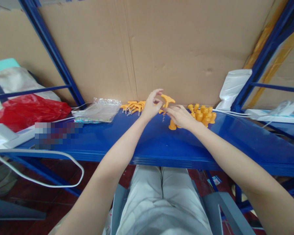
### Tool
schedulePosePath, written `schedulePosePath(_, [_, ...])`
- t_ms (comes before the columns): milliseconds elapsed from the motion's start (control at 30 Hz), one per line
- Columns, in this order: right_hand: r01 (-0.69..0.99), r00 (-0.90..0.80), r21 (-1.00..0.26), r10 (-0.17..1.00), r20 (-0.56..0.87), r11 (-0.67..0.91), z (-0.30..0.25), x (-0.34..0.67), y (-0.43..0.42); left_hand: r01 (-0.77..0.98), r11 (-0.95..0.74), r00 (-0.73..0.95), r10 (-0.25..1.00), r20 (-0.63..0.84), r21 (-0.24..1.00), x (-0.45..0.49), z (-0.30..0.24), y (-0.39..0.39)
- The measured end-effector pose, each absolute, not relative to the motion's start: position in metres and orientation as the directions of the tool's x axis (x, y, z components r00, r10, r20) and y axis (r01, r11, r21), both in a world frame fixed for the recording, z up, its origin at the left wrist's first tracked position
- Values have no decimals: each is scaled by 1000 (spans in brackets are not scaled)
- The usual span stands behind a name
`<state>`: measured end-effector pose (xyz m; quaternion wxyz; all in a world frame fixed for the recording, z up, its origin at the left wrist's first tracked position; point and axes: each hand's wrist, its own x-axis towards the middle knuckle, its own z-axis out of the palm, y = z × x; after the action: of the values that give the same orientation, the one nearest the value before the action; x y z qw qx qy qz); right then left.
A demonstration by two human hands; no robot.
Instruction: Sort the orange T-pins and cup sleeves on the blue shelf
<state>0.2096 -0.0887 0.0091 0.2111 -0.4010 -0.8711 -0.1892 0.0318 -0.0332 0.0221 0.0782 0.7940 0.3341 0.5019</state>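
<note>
An orange T-handled corkscrew is up between my hands, over the back of the blue table, its handle tilted. My left hand is at the handle's left end, thumb and forefinger curved apart with a gap between them. The fingertips of my right hand close on the corkscrew below its handle. A metal spiral shows beneath the fingers, but which piece it belongs to is unclear. Beside my left hand lies a pile of orange corkscrews with metal spirals. Several orange flared sleeves stand right of my right hand; another sleeve stands just below it.
Clear plastic bags lie left on the blue table. Farther left are a red plastic bag and a white cable. A cardboard wall closes the back. A white packet leans by the right blue post.
</note>
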Motion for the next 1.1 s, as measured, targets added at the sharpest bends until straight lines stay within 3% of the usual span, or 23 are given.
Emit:
schedulePosePath(133, [868, -451, 141, 638, 624, 476, 15, 211, -95, 426, -746, 274, 646, 713, 512, 37, 19, -37])
schedulePosePath(333, [918, -349, 113, 639, 685, 380, 19, 221, -96, 444, -758, 488, 652, 580, 479, 42, 12, -50])
schedulePosePath(533, [933, -334, 126, 679, 654, 338, 19, 219, -97, 300, -682, 503, 707, 496, 668, 47, 13, -57])
schedulePosePath(733, [939, -324, 121, 705, 631, 323, 13, 214, -94, 269, -594, 550, 741, 386, 758, 46, 10, -53])
schedulePosePath(933, [924, -349, 110, 689, 635, 367, 7, 215, -89, 152, -506, 509, 776, 372, 849, 45, 10, -49])
schedulePosePath(1100, [931, -326, 91, 693, 644, 353, 10, 218, -92, 63, -429, 374, 847, 378, 901, 45, 13, -46])
